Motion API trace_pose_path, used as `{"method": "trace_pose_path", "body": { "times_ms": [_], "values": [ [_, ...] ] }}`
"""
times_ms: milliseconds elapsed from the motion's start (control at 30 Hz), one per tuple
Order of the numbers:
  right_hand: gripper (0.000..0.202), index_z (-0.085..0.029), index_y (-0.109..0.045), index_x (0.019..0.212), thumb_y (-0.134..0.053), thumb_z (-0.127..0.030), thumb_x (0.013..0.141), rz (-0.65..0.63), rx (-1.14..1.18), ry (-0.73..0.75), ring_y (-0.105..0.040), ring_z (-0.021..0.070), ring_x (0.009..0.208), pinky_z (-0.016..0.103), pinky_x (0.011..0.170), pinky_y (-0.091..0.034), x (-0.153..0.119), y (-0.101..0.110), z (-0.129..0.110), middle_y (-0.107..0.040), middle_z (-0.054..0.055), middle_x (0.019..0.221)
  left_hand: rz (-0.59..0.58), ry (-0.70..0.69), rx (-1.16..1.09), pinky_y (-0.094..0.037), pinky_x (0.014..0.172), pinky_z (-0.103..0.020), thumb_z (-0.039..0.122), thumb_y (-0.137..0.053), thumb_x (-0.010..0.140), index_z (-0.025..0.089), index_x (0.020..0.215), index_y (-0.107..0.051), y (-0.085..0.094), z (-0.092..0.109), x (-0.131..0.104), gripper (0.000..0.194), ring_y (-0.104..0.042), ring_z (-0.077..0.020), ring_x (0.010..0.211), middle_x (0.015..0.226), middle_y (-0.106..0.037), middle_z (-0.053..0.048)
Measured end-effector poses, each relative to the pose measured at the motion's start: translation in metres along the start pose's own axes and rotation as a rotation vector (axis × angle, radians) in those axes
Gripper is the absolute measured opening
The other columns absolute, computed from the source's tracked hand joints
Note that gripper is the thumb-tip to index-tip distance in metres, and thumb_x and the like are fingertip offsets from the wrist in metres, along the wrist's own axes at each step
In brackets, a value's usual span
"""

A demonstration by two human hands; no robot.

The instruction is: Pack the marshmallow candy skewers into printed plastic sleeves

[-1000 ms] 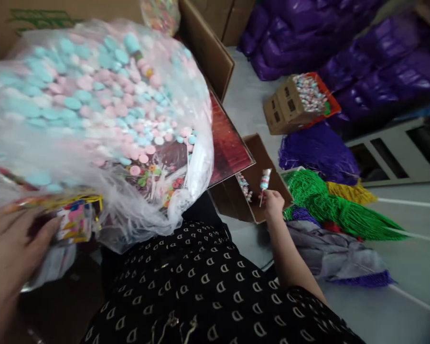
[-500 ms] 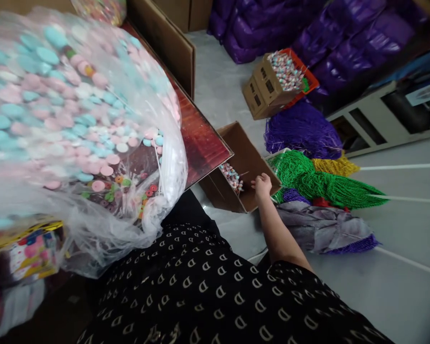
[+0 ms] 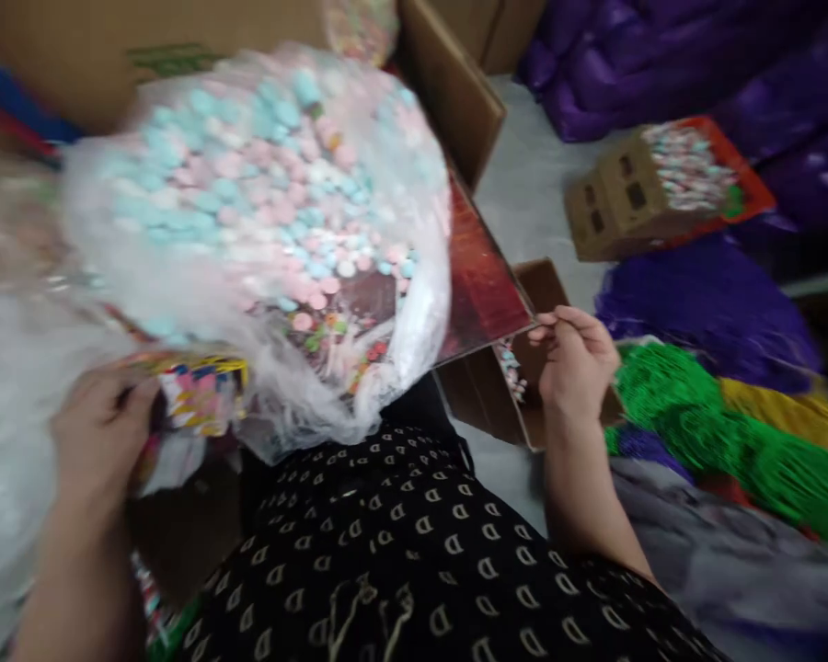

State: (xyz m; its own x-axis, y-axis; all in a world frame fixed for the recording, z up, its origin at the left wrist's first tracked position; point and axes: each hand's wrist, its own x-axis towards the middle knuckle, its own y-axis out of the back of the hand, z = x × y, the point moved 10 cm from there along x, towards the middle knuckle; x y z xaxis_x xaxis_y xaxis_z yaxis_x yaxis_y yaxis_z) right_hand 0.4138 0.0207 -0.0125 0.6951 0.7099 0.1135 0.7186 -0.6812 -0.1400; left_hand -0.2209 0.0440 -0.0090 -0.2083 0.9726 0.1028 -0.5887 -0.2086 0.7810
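Note:
My left hand (image 3: 103,423) is closed at the left edge of a stack of colourful printed packets (image 3: 200,395), blurred by motion. My right hand (image 3: 574,354) is raised beside the corner of the red-brown table (image 3: 479,285), fingers curled together; whether something small is between them cannot be made out. Between the hands, a large clear plastic bag (image 3: 424,313) lies spread open with pink, blue and white candies (image 3: 276,184). Below my right hand, a cardboard box (image 3: 483,395) holds some small candies on sticks.
Right of the box lie green tinsel bundles (image 3: 683,395), purple strands (image 3: 710,313) and grey cloth (image 3: 718,542). Farther back, a carton of candies (image 3: 614,198) leans in a red crate beside purple bags (image 3: 614,64). A cardboard flap (image 3: 448,83) stands at the table's back edge.
My right hand has risen from the cardboard box to the table corner. My left hand has come fully into view at the packets. The view has shifted left.

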Motion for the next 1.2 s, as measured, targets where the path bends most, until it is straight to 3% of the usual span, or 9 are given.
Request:
{"method": "trace_pose_path", "body": {
  "times_ms": [67, 200, 333, 433, 633, 767, 900, 1033, 1200],
  "values": [
    [0.009, -0.019, -0.073, 0.087, -0.077, -0.021, 0.079, -0.09, 0.044, 0.004, -0.065, 0.0085, 0.056, 0.022, 0.056, -0.053, -0.013, -0.042, -0.011, -0.076, -0.001, 0.076, 0.196, 0.057, -0.152, -0.05, 0.101, -0.047, 0.039, -0.072, 0.086, 0.029, 0.079, -0.067, 0.015, 0.001, -0.002, 0.013, -0.064, -0.0242, 0.101, 0.098, -0.075, 0.015],
    [0.005, -0.023, -0.077, 0.092, -0.074, -0.024, 0.088, -0.571, 0.025, -0.087, -0.068, 0.0108, 0.064, 0.026, 0.064, -0.058, -0.071, -0.16, -0.021, -0.077, -0.001, 0.082, 0.26, 0.013, -0.461, -0.046, 0.106, -0.039, 0.043, -0.076, 0.088, 0.024, 0.082, -0.069, 0.021, 0.028, -0.014, 0.021, -0.064, -0.0203, 0.106, 0.094, -0.074, 0.009],
    [0.02, -0.025, -0.077, 0.106, -0.074, -0.037, 0.091, -1.267, -0.07, -0.076, -0.074, 0.017, 0.087, 0.032, 0.073, -0.06, -0.174, -0.274, -0.029, -0.08, 0.003, 0.098, 0.191, -0.081, -0.548, -0.049, 0.089, -0.031, 0.037, -0.07, 0.095, 0.024, 0.092, -0.07, 0.004, 0.081, -0.022, 0.013, -0.063, -0.0155, 0.09, 0.092, -0.072, 0.003],
    [0.033, -0.023, -0.074, 0.11, -0.081, -0.043, 0.085, -1.354, -0.097, -0.09, -0.069, 0.0148, 0.083, 0.03, 0.073, -0.056, -0.203, -0.315, -0.02, -0.077, 0.003, 0.098, 0.109, -0.189, -0.451, -0.049, 0.078, -0.03, 0.035, -0.069, 0.094, 0.022, 0.092, -0.07, -0.014, 0.121, -0.022, 0.013, -0.063, -0.0159, 0.081, 0.086, -0.071, 0.0],
    [0.028, -0.02, -0.071, 0.088, -0.073, -0.049, 0.091, -1.306, -0.095, -0.081, -0.056, 0.0112, 0.068, 0.026, 0.064, -0.045, -0.188, -0.32, -0.01, -0.067, -0.002, 0.076, -0.254, -0.092, -0.623, -0.054, 0.087, -0.033, 0.045, -0.067, 0.092, 0.021, 0.113, -0.069, -0.055, 0.137, -0.01, 0.032, -0.068, -0.0211, 0.099, 0.104, -0.075, -0.007],
    [0.033, -0.02, -0.068, 0.081, -0.073, -0.052, 0.09, -1.313, -0.158, 0.068, -0.052, 0.0111, 0.063, 0.026, 0.062, -0.041, -0.171, -0.31, -0.021, -0.062, -0.003, 0.069, -0.533, 0.032, -0.742, -0.048, 0.064, -0.025, 0.048, -0.075, 0.082, 0.019, 0.087, -0.069, -0.082, 0.134, -0.013, 0.031, -0.06, -0.015, 0.07, 0.077, -0.066, -0.001],
    [0.054, -0.022, -0.053, 0.067, -0.064, -0.068, 0.092, -1.163, -0.242, 0.151, -0.046, 0.011, 0.058, 0.026, 0.059, -0.036, -0.154, -0.303, -0.019, -0.05, -0.004, 0.059, -0.385, 0.123, -0.689, -0.036, 0.055, -0.023, 0.046, -0.072, 0.082, 0.019, 0.075, -0.06, -0.077, 0.122, -0.008, 0.03, -0.045, -0.0108, 0.058, 0.064, -0.051, 0.004],
    [0.067, -0.023, -0.044, 0.059, -0.052, -0.083, 0.088, -1.103, -0.235, -0.01, -0.045, 0.0114, 0.054, 0.026, 0.055, -0.037, -0.155, -0.299, 0.002, -0.045, -0.004, 0.053, -0.263, 0.026, -0.523, -0.034, 0.058, -0.025, 0.042, -0.059, 0.09, 0.02, 0.069, -0.055, -0.067, 0.132, -0.008, 0.031, -0.041, -0.0116, 0.06, 0.061, -0.046, 0.004],
    [0.05, -0.023, -0.066, 0.081, -0.075, -0.072, 0.078, -1.125, -0.058, -0.239, -0.059, 0.0138, 0.067, 0.027, 0.065, -0.049, -0.161, -0.297, 0.014, -0.064, -0.002, 0.072, -0.236, -0.017, -0.419, -0.036, 0.06, -0.027, 0.046, -0.051, 0.095, 0.021, 0.067, -0.052, -0.069, 0.142, -0.007, 0.037, -0.047, -0.0141, 0.061, 0.061, -0.05, 0.003]
  ]
}}
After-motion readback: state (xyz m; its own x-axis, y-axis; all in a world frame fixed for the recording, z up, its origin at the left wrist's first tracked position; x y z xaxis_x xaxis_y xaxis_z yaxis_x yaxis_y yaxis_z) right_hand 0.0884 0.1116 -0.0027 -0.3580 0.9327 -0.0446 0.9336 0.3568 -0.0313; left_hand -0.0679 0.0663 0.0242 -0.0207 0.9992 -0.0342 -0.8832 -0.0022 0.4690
